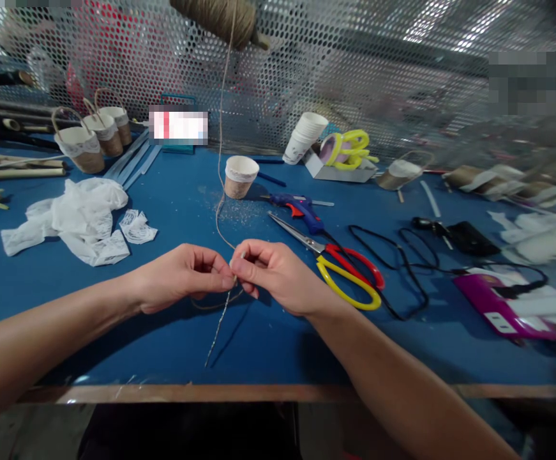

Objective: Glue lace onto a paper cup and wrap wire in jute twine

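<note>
My left hand (pixel 186 278) and my right hand (pixel 278 275) meet above the front middle of the table, thumb and finger of each pinched together. Between them is a thin twisted strand (pixel 217 331), its pale lower end hanging down to the left. Brown twine (pixel 221 128) runs from a large spool (pixel 215 19) at the top down into my fingers, with a loop showing below them. The fingertips partly hide where twine and strand meet. Beyond my hands stands a small paper cup (pixel 240 184) wrapped in brown material with a lace rim.
Scissors (pixel 325 249) and a blue glue gun (pixel 301 207) lie right of my hands, beside a black cord (pixel 402 255). White lace (pixel 76 217) is heaped at left, below several handled cups (pixel 83 160). A purple power strip (pixel 502 306) lies at right. A perforated metal screen (pixel 306 70) rises behind.
</note>
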### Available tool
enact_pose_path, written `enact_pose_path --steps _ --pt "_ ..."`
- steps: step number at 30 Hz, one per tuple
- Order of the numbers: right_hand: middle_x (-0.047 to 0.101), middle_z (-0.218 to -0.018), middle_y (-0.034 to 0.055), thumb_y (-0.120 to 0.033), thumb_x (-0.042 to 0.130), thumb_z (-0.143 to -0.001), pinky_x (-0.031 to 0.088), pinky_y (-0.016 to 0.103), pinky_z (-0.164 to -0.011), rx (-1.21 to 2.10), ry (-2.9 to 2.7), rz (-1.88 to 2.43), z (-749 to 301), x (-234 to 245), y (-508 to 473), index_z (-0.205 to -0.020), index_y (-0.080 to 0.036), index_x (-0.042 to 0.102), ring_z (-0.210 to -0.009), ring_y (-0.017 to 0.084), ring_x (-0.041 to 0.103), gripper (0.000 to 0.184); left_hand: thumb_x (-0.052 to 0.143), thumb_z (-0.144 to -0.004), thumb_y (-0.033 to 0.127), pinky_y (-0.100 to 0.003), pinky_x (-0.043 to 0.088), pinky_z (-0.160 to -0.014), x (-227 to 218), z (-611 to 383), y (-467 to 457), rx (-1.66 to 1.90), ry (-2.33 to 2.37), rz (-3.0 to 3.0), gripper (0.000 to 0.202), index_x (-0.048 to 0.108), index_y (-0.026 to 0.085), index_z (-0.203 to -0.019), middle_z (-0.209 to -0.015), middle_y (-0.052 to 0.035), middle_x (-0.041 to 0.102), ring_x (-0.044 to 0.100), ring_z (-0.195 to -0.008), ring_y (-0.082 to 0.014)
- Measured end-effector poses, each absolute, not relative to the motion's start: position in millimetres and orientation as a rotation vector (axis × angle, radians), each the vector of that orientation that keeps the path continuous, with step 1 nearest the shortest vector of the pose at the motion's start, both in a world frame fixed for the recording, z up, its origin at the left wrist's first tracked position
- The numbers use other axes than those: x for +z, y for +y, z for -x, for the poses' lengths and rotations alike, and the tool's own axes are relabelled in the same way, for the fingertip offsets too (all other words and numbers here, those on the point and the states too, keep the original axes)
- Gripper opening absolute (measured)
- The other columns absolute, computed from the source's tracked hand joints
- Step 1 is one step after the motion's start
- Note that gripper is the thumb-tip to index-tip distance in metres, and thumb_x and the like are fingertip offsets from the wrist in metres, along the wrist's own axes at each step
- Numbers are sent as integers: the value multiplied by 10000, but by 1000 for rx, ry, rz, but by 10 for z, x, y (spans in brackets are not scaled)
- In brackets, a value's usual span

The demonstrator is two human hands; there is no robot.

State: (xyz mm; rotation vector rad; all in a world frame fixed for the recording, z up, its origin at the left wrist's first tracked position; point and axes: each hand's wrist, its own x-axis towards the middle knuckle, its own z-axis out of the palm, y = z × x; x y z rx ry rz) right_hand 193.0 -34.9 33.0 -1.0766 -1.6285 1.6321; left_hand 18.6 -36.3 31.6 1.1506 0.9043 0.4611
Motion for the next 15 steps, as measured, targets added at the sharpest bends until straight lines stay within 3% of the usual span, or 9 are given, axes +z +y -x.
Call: enact_pose_path --steps 6,15 --pt "459 -480 -67 -397 632 -751 329 202 -442 1573 -1675 1186 -1938 306 -352 -676 -165 511 -438 54 413 272 626 -703 300 -210 239 -473 318 -170 -351 469 926 -1246 204 540 125 -643 -533 60 444 328 -486 -49" --pt "447 -473 -61 -444 589 -763 303 208 -426 1432 -1740 1302 -1910 326 -366 -672 -168 500 -434 66 408 304 638 -651 267 -205 280 -508 337 -213 -399 506 1015 -1288 197 498 137 -602 -548 61 470 371 -510 -53"
